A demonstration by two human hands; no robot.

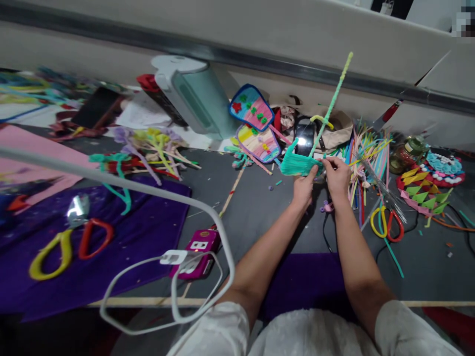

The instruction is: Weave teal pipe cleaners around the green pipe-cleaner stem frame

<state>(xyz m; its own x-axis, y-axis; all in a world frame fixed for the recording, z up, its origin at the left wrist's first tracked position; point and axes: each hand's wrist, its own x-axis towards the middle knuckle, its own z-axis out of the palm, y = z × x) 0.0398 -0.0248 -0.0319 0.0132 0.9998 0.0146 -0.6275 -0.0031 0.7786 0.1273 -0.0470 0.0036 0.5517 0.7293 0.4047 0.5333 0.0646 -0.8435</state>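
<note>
My left hand (306, 187) is closed on a flat teal pipe-cleaner piece (297, 164) made of rows of fuzzy stems side by side. A long fuzzy stem (332, 105), fading from green to yellow, slants up behind it with a short yellow crosspiece (322, 121); whether the two are joined is unclear. At the right end of the teal piece, my right hand (337, 177) pinches with thumb and forefinger at a small teal bit, partly hidden by the fingers. Both hands are close together above the grey table (245, 212).
Loose pipe cleaners (365, 163) and red-and-yellow scissors (387, 222) lie to the right. Two decorated fan-shaped pieces (252, 108) lean near a grey-green appliance (202, 99). A white cable (178, 195) loops across the left foreground by a magenta power strip (211, 242). Larger scissors (78, 232) rest on purple cloth (148, 232).
</note>
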